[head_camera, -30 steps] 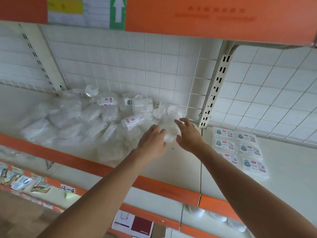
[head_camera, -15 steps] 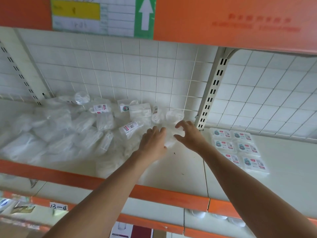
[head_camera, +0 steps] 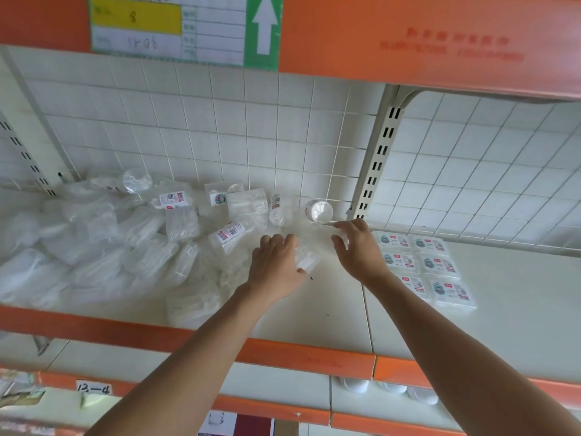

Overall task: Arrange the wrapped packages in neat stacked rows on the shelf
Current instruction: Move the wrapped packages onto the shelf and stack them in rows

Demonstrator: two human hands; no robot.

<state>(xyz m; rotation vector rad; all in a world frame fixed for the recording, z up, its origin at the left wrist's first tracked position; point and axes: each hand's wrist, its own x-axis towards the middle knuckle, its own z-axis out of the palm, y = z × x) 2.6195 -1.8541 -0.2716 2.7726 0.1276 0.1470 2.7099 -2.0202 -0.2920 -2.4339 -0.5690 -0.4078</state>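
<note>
Reaching into the right edge of the loose pile (head_camera: 103, 247), the left hand (head_camera: 276, 265) lies palm-down on a clear pack (head_camera: 306, 261), fingers curled round its near end — the pack pokes out to the right of the knuckles, its long axis running roughly left to right towards the other hand. The right hand (head_camera: 358, 250) is open and empty, fingers spread, just beside the pack's free end and between it and the neat rows (head_camera: 424, 265) laid flat on the shelf (head_camera: 314, 316) further right. So the pack sits between the two hands, nearer the left, which looks to have it (how firmly I cannot tell; plastic and blur hide the fingertips). The rows lie to the right, past the right hand, so a hand-over or a carry rightward seems the likely call — the slippery wrap may slide.
</note>
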